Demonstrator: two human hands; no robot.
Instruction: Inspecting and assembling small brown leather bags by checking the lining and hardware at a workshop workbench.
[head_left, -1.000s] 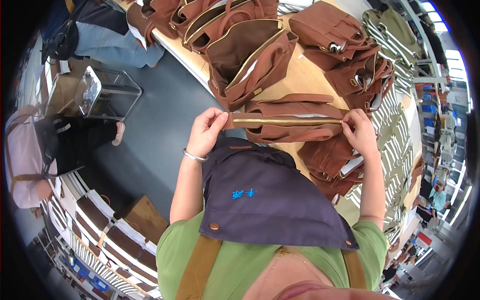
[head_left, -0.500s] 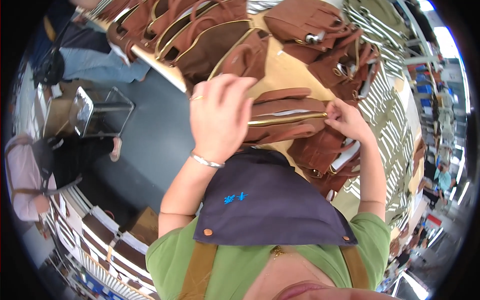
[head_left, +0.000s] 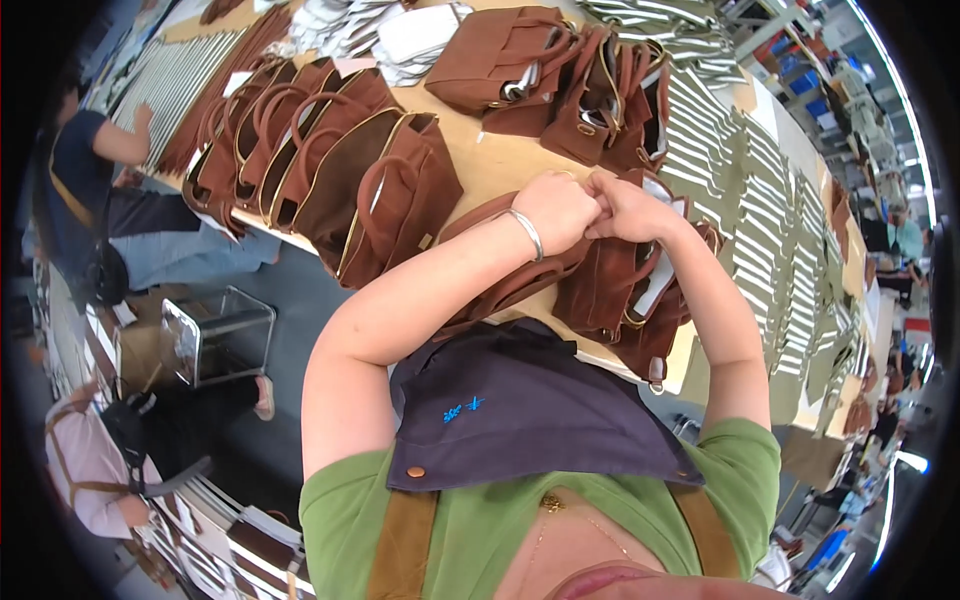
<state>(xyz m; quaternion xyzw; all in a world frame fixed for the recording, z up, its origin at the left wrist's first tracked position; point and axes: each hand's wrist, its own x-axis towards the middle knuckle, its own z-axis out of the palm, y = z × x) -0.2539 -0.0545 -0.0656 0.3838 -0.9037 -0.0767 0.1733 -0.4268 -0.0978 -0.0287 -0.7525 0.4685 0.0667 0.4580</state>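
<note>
Head view, landmark = the near brown bag (head_left: 520,287). It lies on the wooden table (head_left: 480,150) just beyond the apron (head_left: 520,410), partly covered by the left forearm.

Left hand (head_left: 555,215): at the bag's far right end, back upward, fingers curled in. Right hand (head_left: 632,210): meets it there, thumb and fingers bent toward the left fingers. Fingertips overlap; whatever they grip, if anything, is hidden, so cannot tell. Reading: the hands probably meet so that one can steady a small part for the other.

Left of the near bag, a row of gaping bags, the closest an open bag (head_left: 415,185); ranked side by side, presumably to keep the mouths accessible. Beyond it, a closed bag (head_left: 480,60) lies down; just right of it, another brown bag (head_left: 605,290). Further right, olive-and-white striped pieces (head_left: 790,270), spread in overlapping rows, perhaps for easy picking.

Writing: small blue characters on the apron, not transcribed. No readable label made out on the bags.
</note>
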